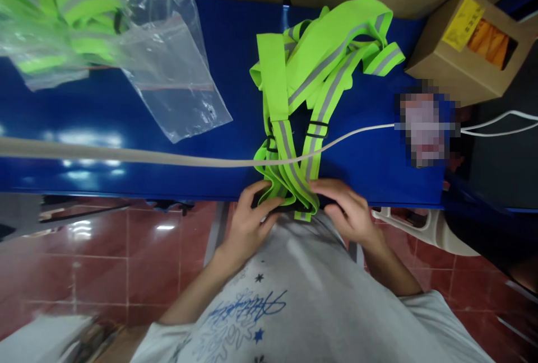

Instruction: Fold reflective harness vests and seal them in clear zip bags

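A neon yellow-green reflective strap vest [323, 66] with grey stripes and black buckles lies on the blue table, its bundled straps reaching the front edge. My left hand [252, 214] closes its fingers and thumb on the folded straps at the near end. On the other side, my right hand [348, 209] touches the straps' edge with a fingertip, its thumb held apart. A white cord [189, 158] passes above the straps across the view.
Clear plastic bags [168, 71] lie at the left, beside more neon strap vests [84, 10]. A cardboard box [462, 60] with orange contents stands at the back right. Near it is a pixelated object [424, 128]. A beige plastic chair [424, 231] is below the table [235, 111].
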The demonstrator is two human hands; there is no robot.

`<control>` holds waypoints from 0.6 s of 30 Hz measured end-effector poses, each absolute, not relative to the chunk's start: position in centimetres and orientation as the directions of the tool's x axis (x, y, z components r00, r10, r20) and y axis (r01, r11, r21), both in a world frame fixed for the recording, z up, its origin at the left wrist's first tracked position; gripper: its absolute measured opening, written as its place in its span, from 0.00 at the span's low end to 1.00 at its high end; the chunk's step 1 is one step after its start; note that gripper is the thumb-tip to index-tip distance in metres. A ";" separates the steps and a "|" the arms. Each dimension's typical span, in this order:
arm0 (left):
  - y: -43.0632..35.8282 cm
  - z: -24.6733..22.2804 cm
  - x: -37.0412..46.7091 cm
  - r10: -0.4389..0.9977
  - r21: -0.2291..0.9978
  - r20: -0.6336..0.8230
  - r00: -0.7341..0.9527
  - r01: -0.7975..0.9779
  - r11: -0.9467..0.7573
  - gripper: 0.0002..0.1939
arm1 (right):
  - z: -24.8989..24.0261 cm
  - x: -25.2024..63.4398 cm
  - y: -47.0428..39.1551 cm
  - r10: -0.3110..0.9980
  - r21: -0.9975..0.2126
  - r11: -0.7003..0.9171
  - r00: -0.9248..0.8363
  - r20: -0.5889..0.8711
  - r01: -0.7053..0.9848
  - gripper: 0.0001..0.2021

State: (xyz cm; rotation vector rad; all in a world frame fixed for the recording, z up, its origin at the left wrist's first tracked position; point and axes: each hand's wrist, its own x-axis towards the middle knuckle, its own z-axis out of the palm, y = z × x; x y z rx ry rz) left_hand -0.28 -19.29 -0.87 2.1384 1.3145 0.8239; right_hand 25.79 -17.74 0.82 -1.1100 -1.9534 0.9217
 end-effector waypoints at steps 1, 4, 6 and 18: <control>-19.1 -0.6 -0.4 0.900 0.687 0.224 0.373 0.595 -0.417 0.13 | 0.9 26.3 -17.2 0.890 -0.799 0.392 -0.410 0.202 0.456 0.19; -18.7 0.2 -0.8 0.886 0.714 0.185 0.425 0.562 -0.419 0.12 | 0.8 27.2 -14.8 0.818 -0.591 0.515 -0.563 0.120 0.621 0.21; -18.6 0.7 -1.0 0.870 0.734 0.159 0.467 0.534 -0.420 0.12 | 0.4 27.3 -12.8 0.786 -0.470 0.572 -0.613 0.080 0.672 0.22; -17.8 0.2 1.2 0.883 0.674 0.228 0.411 0.587 -0.448 0.14 | 0.6 27.4 -10.6 0.887 -0.495 0.462 -0.368 0.280 0.736 0.25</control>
